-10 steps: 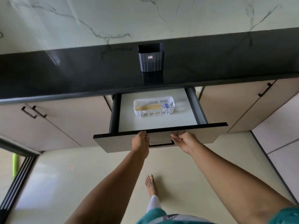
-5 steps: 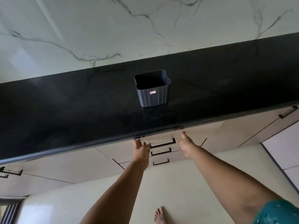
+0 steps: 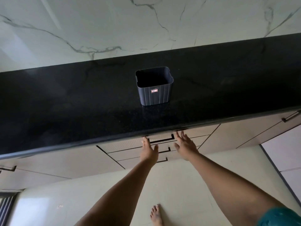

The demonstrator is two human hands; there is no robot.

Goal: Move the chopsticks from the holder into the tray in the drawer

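The dark grey ribbed holder [image 3: 154, 88] stands upright on the black countertop [image 3: 81, 103], and nothing shows inside it. Below the counter edge the top drawer [image 3: 123, 144] is closed, so the tray and chopsticks are hidden. My left hand [image 3: 149, 150] lies flat against the drawer front just left of its black handle [image 3: 162, 140], fingers extended. My right hand [image 3: 184, 145] is to the right of the handle, fingers spread, holding nothing.
Two more drawers [image 3: 136, 154] sit below the top one, flanked by beige cabinet doors with black handles [image 3: 291, 117]. A marble wall [image 3: 146, 26] rises behind the counter. My bare foot [image 3: 156, 214] is on the pale floor.
The drawer, open a second ago with the tray and chopsticks visible, has been pushed closed. My right hand's fingers have spread and lifted slightly from the front.
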